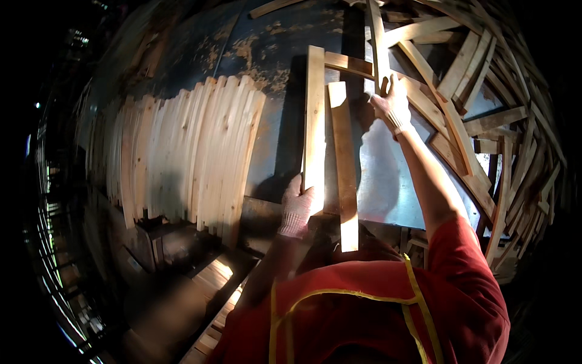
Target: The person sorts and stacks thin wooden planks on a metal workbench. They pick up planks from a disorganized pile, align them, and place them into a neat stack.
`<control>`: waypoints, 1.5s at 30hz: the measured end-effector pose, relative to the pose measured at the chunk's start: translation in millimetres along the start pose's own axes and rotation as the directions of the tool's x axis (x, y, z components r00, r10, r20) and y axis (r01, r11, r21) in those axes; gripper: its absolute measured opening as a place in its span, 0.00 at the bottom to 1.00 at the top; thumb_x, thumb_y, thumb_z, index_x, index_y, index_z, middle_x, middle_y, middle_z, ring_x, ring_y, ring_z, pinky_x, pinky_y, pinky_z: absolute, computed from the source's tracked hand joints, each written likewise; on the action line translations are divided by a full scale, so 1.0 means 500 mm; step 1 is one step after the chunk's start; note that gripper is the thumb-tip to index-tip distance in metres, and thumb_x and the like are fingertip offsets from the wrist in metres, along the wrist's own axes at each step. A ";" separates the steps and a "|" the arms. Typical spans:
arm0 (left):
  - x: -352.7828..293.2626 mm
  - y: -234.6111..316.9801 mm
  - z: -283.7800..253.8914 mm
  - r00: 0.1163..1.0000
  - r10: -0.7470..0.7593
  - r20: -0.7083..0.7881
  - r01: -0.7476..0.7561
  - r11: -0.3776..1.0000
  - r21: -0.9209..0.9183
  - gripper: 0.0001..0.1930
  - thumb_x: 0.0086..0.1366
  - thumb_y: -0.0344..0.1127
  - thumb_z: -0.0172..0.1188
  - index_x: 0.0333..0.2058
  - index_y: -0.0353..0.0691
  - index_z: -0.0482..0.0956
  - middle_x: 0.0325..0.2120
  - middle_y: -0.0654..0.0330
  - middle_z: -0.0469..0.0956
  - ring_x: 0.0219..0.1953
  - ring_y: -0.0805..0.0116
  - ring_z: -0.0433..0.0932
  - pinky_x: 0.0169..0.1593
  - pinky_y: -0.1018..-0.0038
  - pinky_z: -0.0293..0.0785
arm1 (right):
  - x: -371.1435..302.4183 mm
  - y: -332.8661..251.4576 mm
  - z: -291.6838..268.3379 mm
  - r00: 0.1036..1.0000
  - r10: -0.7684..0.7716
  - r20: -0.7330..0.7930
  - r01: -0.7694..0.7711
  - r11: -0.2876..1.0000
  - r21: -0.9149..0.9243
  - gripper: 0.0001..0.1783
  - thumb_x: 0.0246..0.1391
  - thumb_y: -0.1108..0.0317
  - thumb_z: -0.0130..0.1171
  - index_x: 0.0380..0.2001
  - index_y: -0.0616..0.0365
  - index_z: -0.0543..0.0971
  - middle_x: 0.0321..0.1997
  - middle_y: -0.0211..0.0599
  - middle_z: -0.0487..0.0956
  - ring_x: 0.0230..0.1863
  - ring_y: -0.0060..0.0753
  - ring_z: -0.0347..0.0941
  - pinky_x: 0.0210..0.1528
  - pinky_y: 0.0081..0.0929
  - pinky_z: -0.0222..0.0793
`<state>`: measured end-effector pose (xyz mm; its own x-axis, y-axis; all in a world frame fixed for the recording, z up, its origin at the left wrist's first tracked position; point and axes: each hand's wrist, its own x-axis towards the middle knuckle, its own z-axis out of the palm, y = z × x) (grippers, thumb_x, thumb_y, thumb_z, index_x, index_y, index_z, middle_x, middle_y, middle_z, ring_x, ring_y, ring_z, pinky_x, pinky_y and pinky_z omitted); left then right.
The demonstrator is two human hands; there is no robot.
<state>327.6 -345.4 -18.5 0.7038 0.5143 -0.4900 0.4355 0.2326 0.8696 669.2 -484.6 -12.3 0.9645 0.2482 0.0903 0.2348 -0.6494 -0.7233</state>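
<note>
My left hand (296,206), in a pale knitted glove, is closed around the lower end of a wooden slat (314,115) that points away from me. My right hand (391,108), gloved too, reaches farther out and grips the near end of another wooden slat (377,45). Between my hands lies a third slat (344,158), its near end reaching past the table edge toward my body. Behind these, a shorter piece of wood (348,63) runs crosswise, partly hidden by the slats.
A neat row of pale slats (206,139) lies side by side on the left of the worn metal table (382,182). A tangled heap of loose slats (479,79) covers the right side. More boards (213,276) sit low at the left, below the table edge.
</note>
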 end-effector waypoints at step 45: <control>-0.046 -0.005 0.128 0.967 -0.100 0.235 0.198 0.872 -0.448 0.15 0.71 0.33 0.57 0.53 0.38 0.80 0.40 0.60 0.83 0.43 0.67 0.84 0.47 0.69 0.81 | -0.148 0.203 -0.306 0.974 0.181 0.136 -0.116 0.915 -0.387 0.42 0.48 0.64 0.68 0.67 0.65 0.68 0.56 0.60 0.79 0.58 0.64 0.75 0.62 0.46 0.73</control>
<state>346.5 -410.8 -13.1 0.7690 0.2802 -0.5745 0.2682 0.6744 0.6879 639.9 -678.9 12.6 0.9655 0.2219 -0.1363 0.1496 -0.9010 -0.4071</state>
